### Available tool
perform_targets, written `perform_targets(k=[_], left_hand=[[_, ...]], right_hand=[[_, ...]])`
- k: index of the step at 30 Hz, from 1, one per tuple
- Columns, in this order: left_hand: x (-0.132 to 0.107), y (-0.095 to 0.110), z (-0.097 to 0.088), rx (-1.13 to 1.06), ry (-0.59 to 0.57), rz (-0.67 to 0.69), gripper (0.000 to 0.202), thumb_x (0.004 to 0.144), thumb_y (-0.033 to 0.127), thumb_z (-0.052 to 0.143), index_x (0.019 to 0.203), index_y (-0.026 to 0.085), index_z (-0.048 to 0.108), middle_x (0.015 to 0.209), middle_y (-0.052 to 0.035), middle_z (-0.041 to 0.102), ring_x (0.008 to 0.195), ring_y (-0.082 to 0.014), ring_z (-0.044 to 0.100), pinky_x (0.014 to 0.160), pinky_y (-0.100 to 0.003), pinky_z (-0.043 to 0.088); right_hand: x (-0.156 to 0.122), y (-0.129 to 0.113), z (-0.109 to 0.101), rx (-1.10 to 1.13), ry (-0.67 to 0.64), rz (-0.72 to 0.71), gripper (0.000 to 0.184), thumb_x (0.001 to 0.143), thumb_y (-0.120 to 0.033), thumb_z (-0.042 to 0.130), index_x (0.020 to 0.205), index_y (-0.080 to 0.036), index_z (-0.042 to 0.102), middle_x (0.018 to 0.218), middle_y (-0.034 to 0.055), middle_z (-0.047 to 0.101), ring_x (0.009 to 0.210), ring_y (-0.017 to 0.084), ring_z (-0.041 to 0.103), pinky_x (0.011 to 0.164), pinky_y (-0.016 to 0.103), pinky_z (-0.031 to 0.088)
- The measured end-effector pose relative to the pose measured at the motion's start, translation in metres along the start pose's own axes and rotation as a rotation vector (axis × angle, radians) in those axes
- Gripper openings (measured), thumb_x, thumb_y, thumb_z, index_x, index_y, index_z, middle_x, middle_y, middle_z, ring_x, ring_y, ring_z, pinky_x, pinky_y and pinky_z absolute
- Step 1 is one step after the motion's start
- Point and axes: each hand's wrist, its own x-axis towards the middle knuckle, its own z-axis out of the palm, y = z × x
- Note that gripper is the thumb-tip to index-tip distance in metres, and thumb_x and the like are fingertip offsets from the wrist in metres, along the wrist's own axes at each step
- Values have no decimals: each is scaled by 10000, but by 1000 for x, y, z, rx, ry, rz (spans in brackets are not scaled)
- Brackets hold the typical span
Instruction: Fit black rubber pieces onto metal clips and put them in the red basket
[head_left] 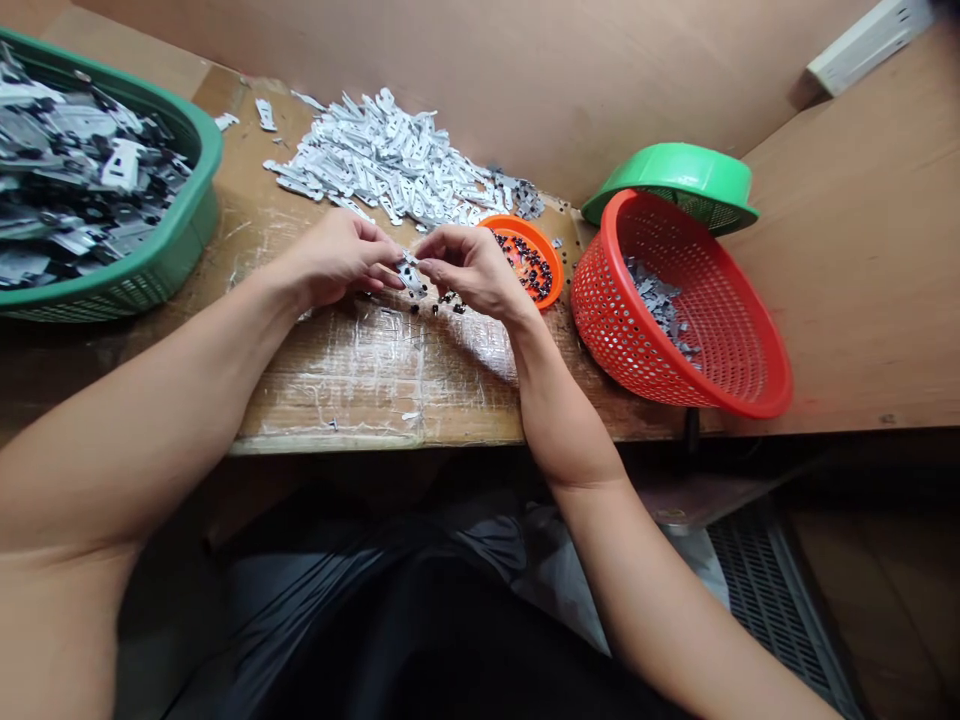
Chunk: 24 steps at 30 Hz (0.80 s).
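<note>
Between my two hands is a small flat metal plate (411,277) with dark spots or holes on it. My left hand (349,260) pinches it from the left with the fingertips. From the right, the thumb and fingers of my right hand (469,268) close at its upper edge; whether they also hold a smaller part cannot be made out. Several small black pieces (448,300) lie on the table just below the fingers. Right behind my right hand sits an orange dish (553,290) with many small black pieces in it.
A heap of silvery metal plates (390,155) lies at the back against the wooden wall. To the left stands a green basket (202,190) full of metal parts. At right, a red basket (607,310) tilts with small metal pieces inside, a bright green basket (675,170) behind it.
</note>
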Motion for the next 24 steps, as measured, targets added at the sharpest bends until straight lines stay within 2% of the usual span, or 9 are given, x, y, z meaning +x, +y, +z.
perform_targets(k=[2, 3, 6, 9, 14, 18, 21, 24], left_hand=[[0, -1, 3, -2, -20, 7, 241, 940, 100, 929, 805, 221, 771, 758, -53, 778, 951, -258, 868, 887, -365, 557], [0, -1, 4, -2, -30, 9, 234, 930, 108, 929, 799, 227, 776, 767, -67, 787, 962, -279, 888, 874, -375, 570], [0, -3, 6, 18, -42, 23, 237, 843, 171, 989, 802, 260, 773, 778, -77, 801, 1055, -361, 947, 863, -410, 633], [0, -4, 7, 40, -26, 27, 284, 768, 228, 1034, 812, 272, 757, 764, -66, 792, 1083, -394, 964, 877, -419, 682], [-1, -4, 9, 49, -6, 10, 251, 775, 239, 1024, 852, 243, 785, 705, -46, 764, 1124, -371, 957, 892, -392, 676], [4, -10, 8, 18, -4, 16, 262, 756, 205, 1020, 828, 244, 771, 681, -47, 745, 1035, -362, 958, 815, -357, 675], [9, -14, 7, -7, -16, 29, 240, 776, 146, 980, 821, 233, 762, 663, -34, 700, 933, -326, 949, 755, -309, 642], [9, -15, 7, -12, -14, 33, 223, 824, 102, 962, 855, 218, 774, 670, -20, 682, 930, -315, 950, 762, -291, 639]], right_hand=[[4, 2, 3, -35, 46, -6, 534, 933, -680, 1070, 982, -296, 703, 956, 23, 752, 899, 228, 629, 860, 441, 576], [4, 1, 4, -81, 63, -6, 540, 942, -672, 1071, 968, -301, 680, 970, 30, 752, 942, 243, 636, 885, 446, 588], [3, -1, 6, -256, 79, 6, 400, 1037, -544, 994, 1007, -300, 678, 1041, 53, 759, 1053, 284, 662, 980, 479, 633], [0, -4, 6, -328, 61, 6, 256, 1062, -410, 943, 1074, -291, 717, 1080, 57, 761, 1097, 296, 681, 1032, 498, 649], [2, 4, 5, -310, 52, -22, 168, 1071, -279, 891, 1066, -265, 724, 1045, 41, 740, 1071, 278, 693, 1029, 480, 656], [7, 18, 7, -291, 87, -120, 129, 1081, -210, 845, 1064, -247, 723, 986, 12, 679, 1043, 257, 677, 1047, 478, 667], [10, 25, 8, -271, 76, -174, 150, 1065, -153, 831, 1058, -243, 712, 942, -18, 649, 1033, 234, 655, 1063, 456, 663], [14, 28, 8, -220, 74, -164, 221, 1029, -106, 849, 1011, -250, 682, 897, -37, 634, 999, 219, 645, 1029, 426, 658]])
